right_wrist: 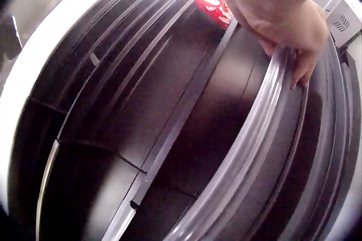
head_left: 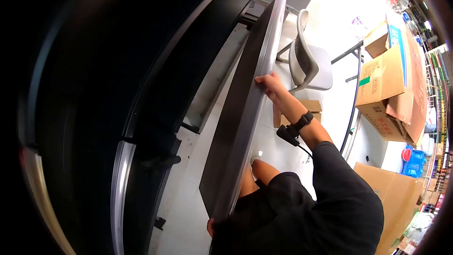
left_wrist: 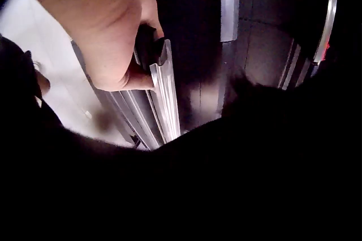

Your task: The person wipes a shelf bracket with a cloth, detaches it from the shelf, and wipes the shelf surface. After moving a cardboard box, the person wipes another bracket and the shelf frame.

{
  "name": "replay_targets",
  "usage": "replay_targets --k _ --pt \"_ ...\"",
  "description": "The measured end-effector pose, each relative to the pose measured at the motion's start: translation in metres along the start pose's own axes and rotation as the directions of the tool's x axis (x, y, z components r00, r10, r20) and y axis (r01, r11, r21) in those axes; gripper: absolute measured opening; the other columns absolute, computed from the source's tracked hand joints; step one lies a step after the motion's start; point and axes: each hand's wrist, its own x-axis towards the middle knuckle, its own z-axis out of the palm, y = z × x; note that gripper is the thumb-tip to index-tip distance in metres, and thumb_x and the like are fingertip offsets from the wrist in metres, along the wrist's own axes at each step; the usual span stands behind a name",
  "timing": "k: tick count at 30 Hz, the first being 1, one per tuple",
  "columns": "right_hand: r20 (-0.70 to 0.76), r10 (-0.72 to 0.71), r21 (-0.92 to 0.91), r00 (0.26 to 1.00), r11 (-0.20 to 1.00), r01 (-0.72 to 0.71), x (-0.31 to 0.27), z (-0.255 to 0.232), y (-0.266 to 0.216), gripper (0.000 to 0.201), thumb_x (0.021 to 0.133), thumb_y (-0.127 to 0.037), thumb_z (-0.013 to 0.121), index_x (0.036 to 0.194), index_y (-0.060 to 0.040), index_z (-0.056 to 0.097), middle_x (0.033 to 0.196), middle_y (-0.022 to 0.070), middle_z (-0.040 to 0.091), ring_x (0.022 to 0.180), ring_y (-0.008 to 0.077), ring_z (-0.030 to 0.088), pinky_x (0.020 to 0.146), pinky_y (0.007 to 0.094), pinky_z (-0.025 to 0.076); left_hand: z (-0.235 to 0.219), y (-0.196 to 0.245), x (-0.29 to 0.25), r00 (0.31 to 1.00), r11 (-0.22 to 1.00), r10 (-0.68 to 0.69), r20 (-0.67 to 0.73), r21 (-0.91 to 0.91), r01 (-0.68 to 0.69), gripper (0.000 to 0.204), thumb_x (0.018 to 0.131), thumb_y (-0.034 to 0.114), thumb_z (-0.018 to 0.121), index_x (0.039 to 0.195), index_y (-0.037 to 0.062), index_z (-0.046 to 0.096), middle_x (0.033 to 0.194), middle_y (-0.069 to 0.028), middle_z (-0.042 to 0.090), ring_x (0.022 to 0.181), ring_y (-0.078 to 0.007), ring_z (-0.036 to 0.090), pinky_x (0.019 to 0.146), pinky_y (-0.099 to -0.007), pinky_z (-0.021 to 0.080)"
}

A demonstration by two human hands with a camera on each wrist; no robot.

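A long dark shelf board (head_left: 231,113) with a clear plastic strip (head_left: 271,42) along its edge is held on a slant in front of the body. My right hand (head_left: 273,87) grips the strip edge toward the far part; in the right wrist view, that hand (right_wrist: 297,32) has its fingers bent over the edge. At the near end, my left hand (head_left: 210,227) is mostly hidden by the board in the head view. The left wrist view shows the left hand (left_wrist: 107,32) clasping the board's end, thumb and fingers on opposite sides of the strip (left_wrist: 164,97).
Black shelving (head_left: 155,80) with a strip-edged shelf (head_left: 121,174) stands on the left. A grey chair (head_left: 314,63) is just beyond the board. Cardboard boxes (head_left: 382,78) fill the right, and a small open carton (head_left: 309,106) lies on the floor. A red package (right_wrist: 214,5) sits on the shelving.
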Motion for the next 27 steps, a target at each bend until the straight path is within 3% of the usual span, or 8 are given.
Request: replay_targets --k 1,2,3,6,8,10,19,27 --pt "0.028 -0.014 0.001 1.000 1.000 0.014 0.003 -0.008 -0.010 0.043 0.068 -0.001 0.059 0.108 -0.0040 0.042 0.078 0.0074 0.053 0.063 0.0157 0.051 0.046 0.0271 0.038 0.017 0.011 -0.022 0.763 0.949 -0.274 0.585 0.039 0.312 0.042 0.080 0.034 0.054 0.106 0.0000 0.051 0.099 -0.0167 0.059 0.095 -0.0246 0.055 0.072 -0.0361 0.050" --pt "0.022 -0.008 -0.004 1.000 1.000 0.008 0.000 -0.012 -0.021 0.043 0.068 -0.001 0.059 0.108 -0.0040 0.042 0.078 0.0074 0.053 0.063 0.0157 0.051 0.046 0.0271 0.038 0.030 0.022 -0.038 0.161 0.818 -0.383 0.910 0.253 0.516 0.042 0.078 0.030 0.059 0.108 0.0010 0.050 0.102 -0.0165 0.058 0.096 -0.0243 0.055 0.074 -0.0354 0.050" --pt "0.042 -0.037 0.015 0.998 0.999 0.036 -0.005 -0.014 -0.034 0.042 0.068 0.000 0.060 0.106 -0.0041 0.043 0.077 0.0071 0.053 0.061 0.0153 0.051 0.046 0.0266 0.038 0.038 0.032 -0.054 0.165 0.814 -0.393 0.905 0.259 0.519 0.042 0.078 0.030 0.059 0.108 0.0010 0.050 0.102 -0.0165 0.058 0.096 -0.0243 0.055 0.074 -0.0354 0.050" --pt "0.073 -0.102 0.117 0.992 0.989 0.093 -0.041 -0.001 -0.083 0.036 0.068 0.003 0.059 0.101 -0.0043 0.046 0.077 0.0076 0.055 0.062 0.0169 0.054 0.050 0.0281 0.045 0.070 0.039 -0.094 0.757 0.982 -0.111 0.644 0.189 -0.017 0.043 0.077 0.033 0.058 0.106 0.0017 0.051 0.096 -0.0148 0.060 0.084 -0.0229 0.057 0.070 -0.0337 0.051" --pt "0.015 -0.118 0.102 0.993 0.988 0.116 -0.064 0.008 -0.113 0.032 0.070 0.005 0.057 0.100 -0.0029 0.047 0.081 0.0089 0.057 0.068 0.0197 0.058 0.058 0.0316 0.051 0.088 0.037 -0.121 0.891 0.876 0.265 0.368 0.295 -0.382 0.044 0.076 0.035 0.057 0.104 0.0021 0.052 0.092 -0.0136 0.062 0.077 -0.0219 0.059 0.068 -0.0326 0.051" --pt "0.066 -0.131 0.203 0.989 0.972 0.115 -0.051 0.007 -0.122 0.033 0.071 0.008 0.056 0.101 -0.0013 0.047 0.086 0.0107 0.058 0.076 0.0224 0.060 0.064 0.0368 0.054 0.102 0.061 -0.136 0.848 0.748 0.476 0.233 0.401 -0.530 0.044 0.076 0.036 0.057 0.104 0.0023 0.053 0.090 -0.0131 0.062 0.073 -0.0214 0.060 0.067 -0.0321 0.052" --pt "0.064 -0.134 0.294 0.989 0.949 0.110 0.004 0.041 -0.132 0.030 0.073 0.006 0.056 0.100 -0.0010 0.045 0.086 0.0104 0.056 0.077 0.0220 0.059 0.064 0.0358 0.053 0.151 0.154 -0.029 0.916 0.945 -0.279 0.289 -0.086 0.315 0.021 0.075 0.024 0.057 0.085 0.0060 0.057 0.078 -0.0043 0.061 0.059 -0.0164 0.055 0.056 -0.0299 0.046" --pt "0.089 -0.110 0.320 0.990 0.944 0.076 0.056 0.072 -0.117 0.042 0.072 0.007 0.053 0.110 -0.0014 0.038 0.091 0.0136 0.053 0.078 0.0262 0.059 0.063 0.0389 0.053 0.161 0.188 0.019 0.871 0.894 -0.340 0.355 -0.164 0.416 0.007 0.072 0.014 0.062 0.070 0.0097 0.056 0.068 0.0021 0.060 0.052 -0.0093 0.051 0.047 -0.0244 0.039"
